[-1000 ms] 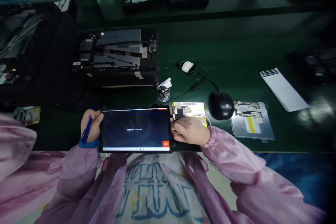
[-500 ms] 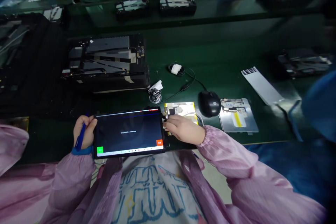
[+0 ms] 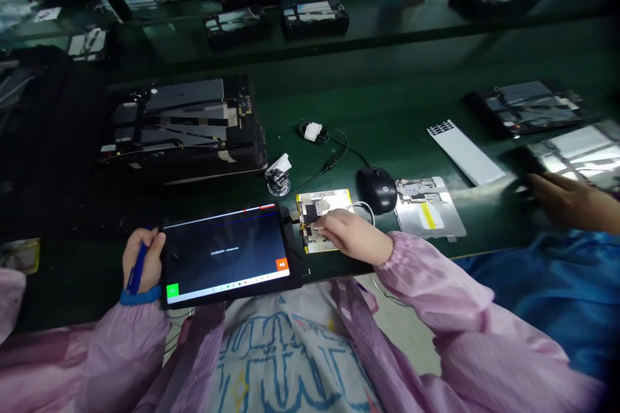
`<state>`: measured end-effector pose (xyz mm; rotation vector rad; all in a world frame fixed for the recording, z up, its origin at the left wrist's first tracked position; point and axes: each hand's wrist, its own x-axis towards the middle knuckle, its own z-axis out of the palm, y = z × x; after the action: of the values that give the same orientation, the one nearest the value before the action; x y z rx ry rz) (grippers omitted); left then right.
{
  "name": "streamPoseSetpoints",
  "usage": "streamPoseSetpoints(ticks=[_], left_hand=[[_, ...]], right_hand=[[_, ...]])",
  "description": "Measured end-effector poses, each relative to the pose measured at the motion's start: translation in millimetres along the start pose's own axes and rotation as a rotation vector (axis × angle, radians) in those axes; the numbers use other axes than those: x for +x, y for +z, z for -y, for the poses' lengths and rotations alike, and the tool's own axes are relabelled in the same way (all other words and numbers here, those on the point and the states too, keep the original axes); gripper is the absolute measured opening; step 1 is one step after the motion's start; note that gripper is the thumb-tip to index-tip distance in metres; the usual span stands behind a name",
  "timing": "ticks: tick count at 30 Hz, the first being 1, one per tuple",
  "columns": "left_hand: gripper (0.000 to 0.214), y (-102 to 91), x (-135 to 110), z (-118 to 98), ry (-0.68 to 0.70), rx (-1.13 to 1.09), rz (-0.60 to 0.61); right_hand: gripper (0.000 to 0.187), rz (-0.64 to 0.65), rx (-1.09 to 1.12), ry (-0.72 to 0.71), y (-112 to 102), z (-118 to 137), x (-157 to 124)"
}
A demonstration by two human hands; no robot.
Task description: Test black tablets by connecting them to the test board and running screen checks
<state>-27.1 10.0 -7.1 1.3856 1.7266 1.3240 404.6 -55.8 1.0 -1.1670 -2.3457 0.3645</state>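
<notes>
My right hand (image 3: 352, 235) has slid off the tablet's edge and onto the yellow-taped circuit board (image 3: 323, 227) beside it, and a green button now shows at the lower left of the tablet (image 3: 225, 257) screen, opposite the orange one. The hand lies palm down, fingers curled loosely with the tips pressing on the board near its dark connector — touching rather than gripping. My left hand (image 3: 141, 262) is closed around a blue pen (image 3: 137, 268) and steadies the tablet's left edge; the tablet lies flat at the near edge of the green bench (image 3: 411, 110), just left of the board. I judge this to be a test step — the board cabled to the tablet while the screen reports. The next move probably calls for a light, exact touch at the connector or a tap on a button. A black mouse (image 3: 376, 180) sits just beyond, and a co-worker's hand (image 3: 562, 199) reaches in at far right.
</notes>
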Motion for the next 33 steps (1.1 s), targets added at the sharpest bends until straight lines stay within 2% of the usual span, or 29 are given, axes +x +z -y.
streamPoseSetpoints(ticks=[3,5,7,9,13,16,19,22,24,29,33], left_hand=[[0.043,2.5,1,-4,-0.013,-0.022,-0.014],[0.045,5.6,0,-9,-0.018,-0.041,-0.043],[0.045,8.2,-1,-14,-0.022,-0.072,-0.062],[0.047,9.9,-3,-19,-0.023,-0.120,-0.065],[0.050,12.1,-7,-28,-0.015,-0.186,-0.059],[0.052,13.0,-8,-32,-0.007,-0.182,-0.059],[0.053,12.7,-9,-33,-0.009,-0.192,-0.040],[0.051,12.3,-8,-31,-0.011,-0.203,-0.029],[0.050,12.6,-7,-30,-0.014,-0.213,-0.037],[0.048,15.3,-4,-29,-0.033,-0.243,-0.056],[0.047,17.8,-4,-32,-0.026,-0.233,-0.054]], right_hand=[[0.013,-0.097,-0.095,0.135,-7,-6,5],[0.019,-0.177,-0.206,0.223,-9,-8,18],[0.027,-0.194,-0.263,0.252,-8,-11,37],[0.024,-0.086,-0.245,0.207,-4,-12,59],[0.017,0.225,-0.122,0.131,11,-11,95],[0.015,0.256,-0.089,0.156,15,-11,105],[0.016,0.153,0.023,0.232,8,-11,98],[0.013,-0.003,0.385,0.349,-4,-6,78],[0.018,-0.058,0.559,0.361,-9,0,63],[0.025,-0.064,0.625,0.345,-3,20,36],[0.021,-0.069,0.626,0.358,8,29,25]])
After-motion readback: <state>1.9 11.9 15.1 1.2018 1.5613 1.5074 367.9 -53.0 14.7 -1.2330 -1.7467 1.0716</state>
